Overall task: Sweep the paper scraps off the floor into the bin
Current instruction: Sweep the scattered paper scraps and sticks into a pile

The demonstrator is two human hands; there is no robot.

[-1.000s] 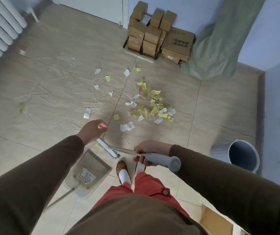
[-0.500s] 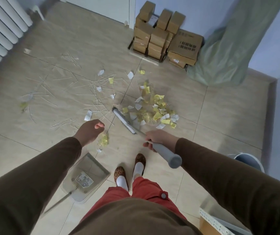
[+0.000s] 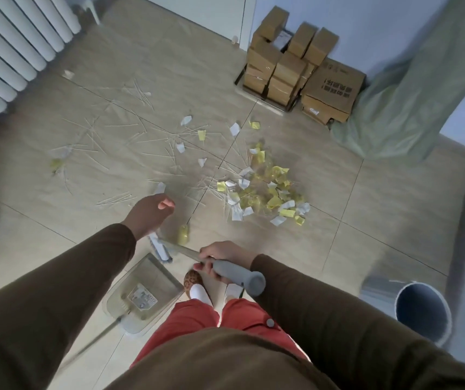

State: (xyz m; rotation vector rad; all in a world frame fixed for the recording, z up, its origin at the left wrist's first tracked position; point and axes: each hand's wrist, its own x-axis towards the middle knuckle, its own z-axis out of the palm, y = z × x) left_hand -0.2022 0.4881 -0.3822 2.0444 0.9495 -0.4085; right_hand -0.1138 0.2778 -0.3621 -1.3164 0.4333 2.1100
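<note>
Right hand (image 3: pixel 220 258) wrapped tight round the grey grip of the broom (image 3: pixel 211 258), handle slanting from 4 o'clock up toward 10 o'clock. Broom head (image 3: pixel 159 249) down at the front lip of the dustpan (image 3: pixel 144 291), just beside a blurred yellow scrap (image 3: pixel 183 235) at its 1 o'clock. Left hand (image 3: pixel 148 213) loosely curled over the floor at the broom head's 12 o'clock, thumb showing, nothing visibly held, its wrist partly covering the broom head. Dustpan flat on the tiles, a label inside, long handle running off toward 7 o'clock. Main pile of yellow and white scraps (image 3: pixel 265 192) heaped well apart from the dustpan, at its 1 o'clock. Stray scraps and thin pale sticks (image 3: pixel 118 197) scattered from the pile out toward 10 o'clock. Bin (image 3: pixel 420 312) upright at 3 o'clock of the dustpan, near the right wall, well apart from the pile. Cardboard boxes (image 3: pixel 299 68) stacked against the far wall at 12 o'clock, green sack (image 3: pixel 400 102) just beside them. Radiator (image 3: pixel 9 49) at 10 o'clock.
</note>
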